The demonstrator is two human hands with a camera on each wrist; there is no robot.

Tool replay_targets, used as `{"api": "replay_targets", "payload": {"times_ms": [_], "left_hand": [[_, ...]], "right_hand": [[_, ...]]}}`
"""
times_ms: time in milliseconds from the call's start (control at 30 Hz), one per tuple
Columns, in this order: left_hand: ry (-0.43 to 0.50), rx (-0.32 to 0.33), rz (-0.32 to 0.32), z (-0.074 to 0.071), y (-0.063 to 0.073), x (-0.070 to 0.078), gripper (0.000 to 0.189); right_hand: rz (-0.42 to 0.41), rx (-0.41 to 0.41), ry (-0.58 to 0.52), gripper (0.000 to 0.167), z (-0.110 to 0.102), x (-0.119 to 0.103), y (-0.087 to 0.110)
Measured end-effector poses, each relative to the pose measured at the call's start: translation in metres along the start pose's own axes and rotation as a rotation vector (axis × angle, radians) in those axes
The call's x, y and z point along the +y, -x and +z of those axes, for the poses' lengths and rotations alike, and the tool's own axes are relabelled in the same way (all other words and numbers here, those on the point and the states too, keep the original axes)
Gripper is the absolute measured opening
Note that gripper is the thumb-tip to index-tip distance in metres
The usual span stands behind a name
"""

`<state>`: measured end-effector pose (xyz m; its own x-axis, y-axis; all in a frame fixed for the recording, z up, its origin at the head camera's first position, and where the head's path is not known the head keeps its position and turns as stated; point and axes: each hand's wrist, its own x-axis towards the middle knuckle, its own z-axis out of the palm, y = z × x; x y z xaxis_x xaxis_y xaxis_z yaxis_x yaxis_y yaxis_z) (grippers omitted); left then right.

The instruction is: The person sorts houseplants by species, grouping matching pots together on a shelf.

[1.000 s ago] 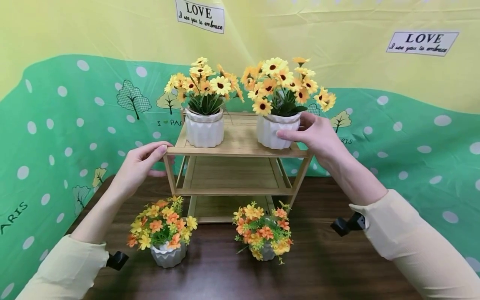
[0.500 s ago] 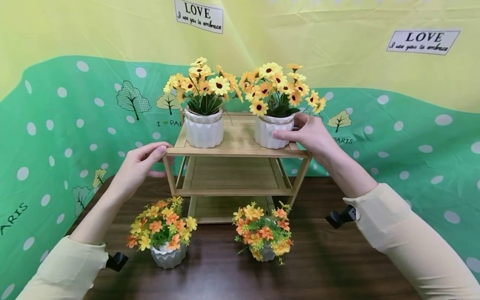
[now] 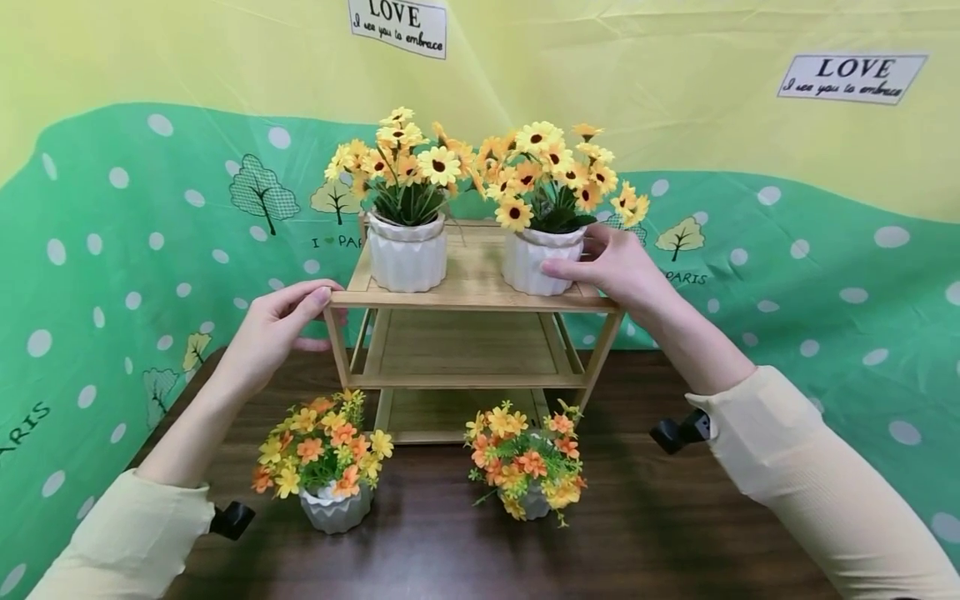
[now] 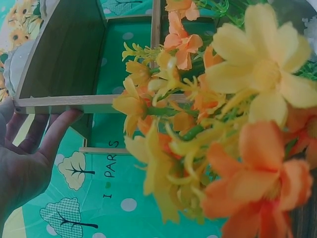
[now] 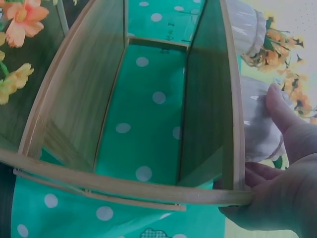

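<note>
A white ribbed flower pot (image 3: 542, 265) with yellow-orange daisies stands on the right part of the top board of a three-tier wooden shelf (image 3: 472, 301). My right hand (image 3: 626, 268) holds that pot from its right side, thumb across the front and fingers behind. In the right wrist view, the thumb lies along the held pot (image 5: 257, 121). A matching daisy pot (image 3: 408, 258) stands at the top board's left. My left hand (image 3: 279, 327) grips the shelf's front left corner, thumb on top and fingers below; the left wrist view shows the fingers beneath the board's edge (image 4: 69, 101).
Two grey-white pots with orange and yellow flowers, the left pot (image 3: 337, 510) and the right pot (image 3: 536, 505), stand on the dark wooden table (image 3: 450, 558) before the shelf. Behind hangs a green and yellow printed cloth (image 3: 750, 142). The two lower boards are bare.
My right hand has shifted the daisy pot a little to the left along the top board, mostly in the first half second. The left hand keeps its place on the corner.
</note>
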<state>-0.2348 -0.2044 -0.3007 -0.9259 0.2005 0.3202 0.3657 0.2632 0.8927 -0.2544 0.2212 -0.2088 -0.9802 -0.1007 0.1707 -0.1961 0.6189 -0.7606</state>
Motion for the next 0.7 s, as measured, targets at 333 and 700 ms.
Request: {"api": "replay_targets", "payload": {"times_ms": [333,700], "left_hand": [[0.008,-0.007,0.005,-0.001,0.001,0.000,0.041],[-0.004,-0.004,-0.011,-0.002,0.000,-0.001,0.046]], "right_hand": [[0.009,-0.005,-0.027,0.058,-0.001,0.000,0.001],[-0.001,-0.064,-0.137,0.072,-0.009,0.011,0.010]]}}
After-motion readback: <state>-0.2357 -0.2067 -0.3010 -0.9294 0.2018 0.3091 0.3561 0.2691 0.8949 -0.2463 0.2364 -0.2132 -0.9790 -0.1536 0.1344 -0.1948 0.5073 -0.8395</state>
